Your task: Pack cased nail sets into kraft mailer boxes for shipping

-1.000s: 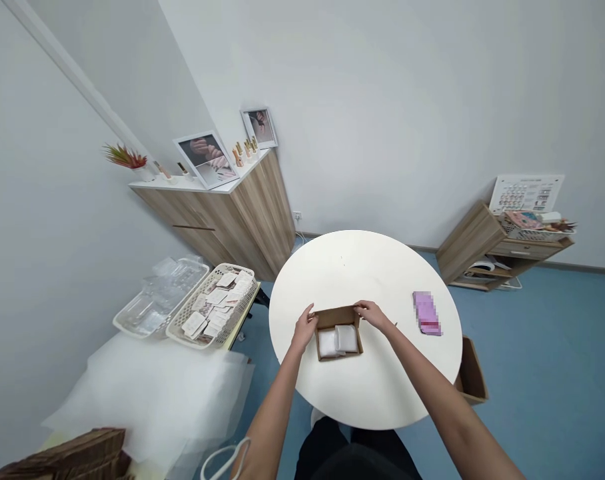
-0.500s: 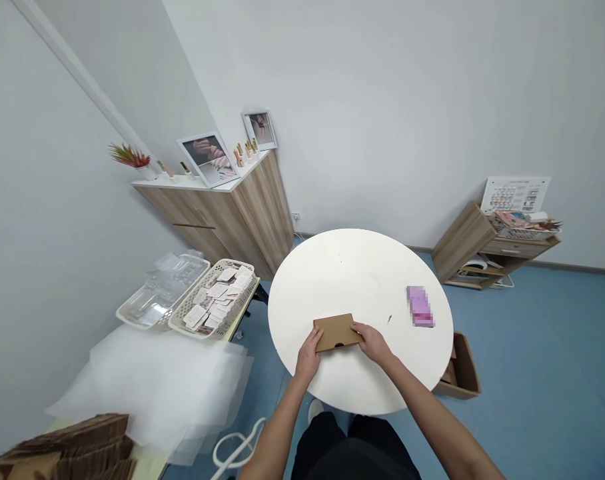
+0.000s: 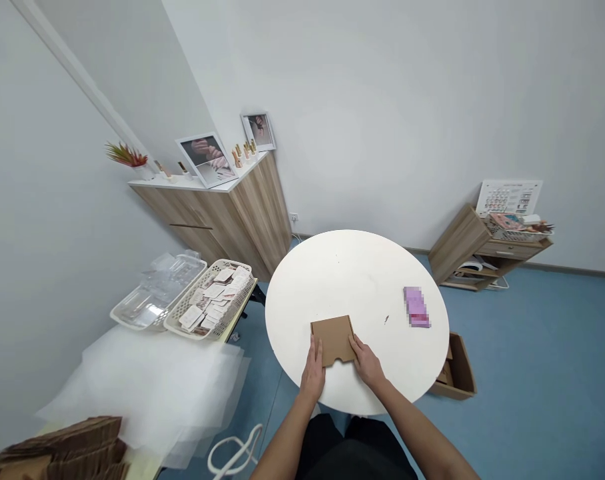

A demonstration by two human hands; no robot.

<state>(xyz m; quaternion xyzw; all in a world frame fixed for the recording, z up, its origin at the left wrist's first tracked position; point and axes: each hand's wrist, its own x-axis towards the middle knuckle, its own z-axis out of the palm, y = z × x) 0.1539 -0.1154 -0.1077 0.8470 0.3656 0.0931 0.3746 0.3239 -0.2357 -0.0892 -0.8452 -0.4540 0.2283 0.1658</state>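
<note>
A small brown cardboard box (image 3: 334, 340) rests at the near part of the round white table (image 3: 362, 267). Its notched edge faces me. My left hand (image 3: 313, 373) grips the box's left side, and my right hand (image 3: 366, 362) holds its right side. On the right part of the table lies a purple item (image 3: 416, 307), blurred by pixelation. A small dark mark shows between it and the box.
To the left, a side table bears a basket of white cards (image 3: 215, 300), a tray of clear plastic (image 3: 157, 293), translucent sheets (image 3: 167, 380) and folded cardboard (image 3: 77, 450). An open carton (image 3: 462, 373) stands on the floor at right.
The box has been turned so more of its top face shows and its notched edge is nearer to me. Both hands have shifted lower along its sides.
</note>
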